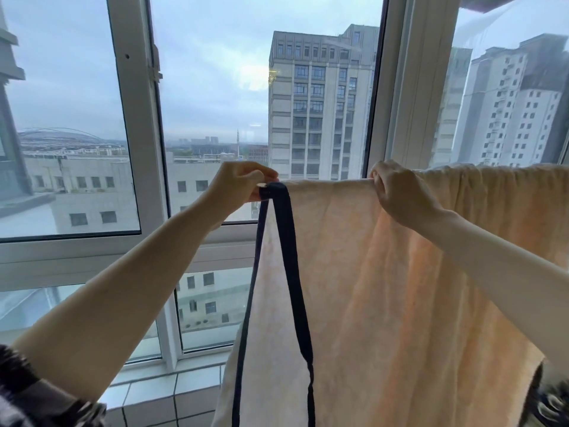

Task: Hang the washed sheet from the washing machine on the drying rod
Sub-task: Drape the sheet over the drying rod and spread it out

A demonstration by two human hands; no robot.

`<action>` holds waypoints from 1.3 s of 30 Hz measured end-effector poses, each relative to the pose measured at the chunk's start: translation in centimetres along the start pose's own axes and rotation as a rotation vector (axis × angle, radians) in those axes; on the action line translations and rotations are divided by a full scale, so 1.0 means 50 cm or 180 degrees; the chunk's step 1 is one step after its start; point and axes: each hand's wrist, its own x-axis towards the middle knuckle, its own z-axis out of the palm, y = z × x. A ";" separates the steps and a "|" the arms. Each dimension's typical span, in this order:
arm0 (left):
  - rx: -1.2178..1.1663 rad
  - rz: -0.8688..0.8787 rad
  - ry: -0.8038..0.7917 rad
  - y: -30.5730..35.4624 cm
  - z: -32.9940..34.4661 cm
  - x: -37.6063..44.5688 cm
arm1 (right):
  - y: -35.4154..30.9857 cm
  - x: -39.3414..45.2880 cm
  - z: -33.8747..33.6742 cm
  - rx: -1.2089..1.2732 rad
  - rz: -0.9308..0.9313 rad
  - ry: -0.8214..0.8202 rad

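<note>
Both hands, L [243, 180] & R [397, 192], pinch sheet's [385, 288] top edge.

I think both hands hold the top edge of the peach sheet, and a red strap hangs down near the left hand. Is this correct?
Not quite: the strap is dark navy, not red. The head view shows it hanging down from the left hand over the sheet's left side. The rest holds: both the left hand and the right hand grip the top edge of the peach sheet.
</note>
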 end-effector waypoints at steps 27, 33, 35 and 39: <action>0.0579 -0.0806 0.2572 -0.036 0.235 -0.084 | 0.193 -0.025 0.025 0.0082 -0.1594 0.0129; 0.1206 -0.0945 0.2411 -0.081 0.275 -0.118 | 0.161 -0.043 0.037 0.0178 -0.1234 0.0204; 0.1033 -0.0869 0.2322 -0.098 0.281 -0.140 | 0.149 -0.060 0.041 0.0197 -0.1332 0.0373; 0.0652 -0.0785 0.1876 -0.120 0.305 -0.191 | 0.140 -0.132 0.071 0.0078 -0.1740 0.0620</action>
